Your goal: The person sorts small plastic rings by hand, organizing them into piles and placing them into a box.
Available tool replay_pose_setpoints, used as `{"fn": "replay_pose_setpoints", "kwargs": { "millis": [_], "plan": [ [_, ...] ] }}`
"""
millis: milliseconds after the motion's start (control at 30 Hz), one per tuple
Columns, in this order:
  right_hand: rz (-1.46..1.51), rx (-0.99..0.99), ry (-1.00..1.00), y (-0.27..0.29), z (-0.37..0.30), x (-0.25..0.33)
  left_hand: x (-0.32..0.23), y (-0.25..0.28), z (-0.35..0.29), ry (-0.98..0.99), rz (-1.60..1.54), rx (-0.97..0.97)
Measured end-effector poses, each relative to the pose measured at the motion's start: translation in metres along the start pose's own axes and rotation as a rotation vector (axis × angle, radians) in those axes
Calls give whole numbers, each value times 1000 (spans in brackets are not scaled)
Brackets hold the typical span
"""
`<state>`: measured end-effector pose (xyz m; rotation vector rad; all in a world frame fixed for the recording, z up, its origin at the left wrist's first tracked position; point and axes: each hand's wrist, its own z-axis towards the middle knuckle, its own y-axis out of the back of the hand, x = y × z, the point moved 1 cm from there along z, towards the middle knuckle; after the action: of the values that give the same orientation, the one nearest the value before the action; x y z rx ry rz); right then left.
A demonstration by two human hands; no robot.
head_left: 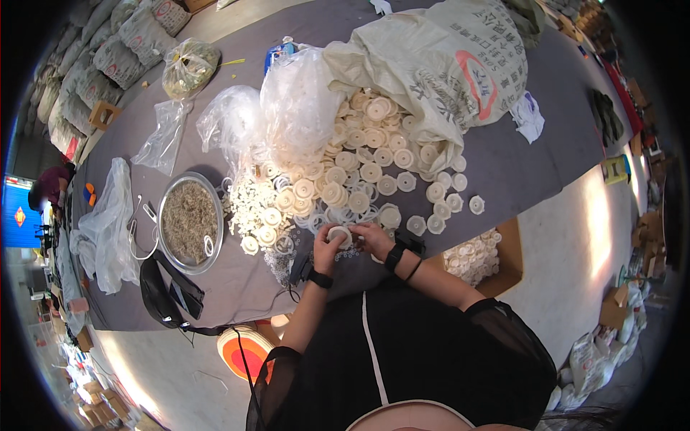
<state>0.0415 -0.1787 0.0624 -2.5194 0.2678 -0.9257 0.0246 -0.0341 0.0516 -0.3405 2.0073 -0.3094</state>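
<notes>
My left hand (325,249) is closed around a round, off-white plastic part (339,233), held just above the near side of the grey-covered table (496,169). My right hand (375,241) has its fingers pinched together at the right edge of that part. Whatever sits between those fingertips is too small to make out. Beyond both hands spreads a heap of round cream plastic caps (345,176) with scalloped rims. Clear rings (357,201) lie close to my fingers, and small translucent pieces (279,264) are piled left of my left hand.
A round metal tray (166,244) of small brownish pieces stands at left, beside a black pouch (159,293) and a phone (185,296). Clear plastic bags (298,100) and a large woven sack (438,65) lie behind the heap. A cardboard box (509,258) of caps is at right.
</notes>
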Motion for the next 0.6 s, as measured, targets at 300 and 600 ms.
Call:
{"fn": "replay_pose_setpoints", "kwargs": {
  "millis": [300, 600],
  "plan": [
    [-103, 55, -37, 4, 2, 3, 7, 14, 6, -87, 290, -30],
    [67, 43, 39, -3, -2, 9, 8, 20, 5, 9, -4, -113]
  ]
}}
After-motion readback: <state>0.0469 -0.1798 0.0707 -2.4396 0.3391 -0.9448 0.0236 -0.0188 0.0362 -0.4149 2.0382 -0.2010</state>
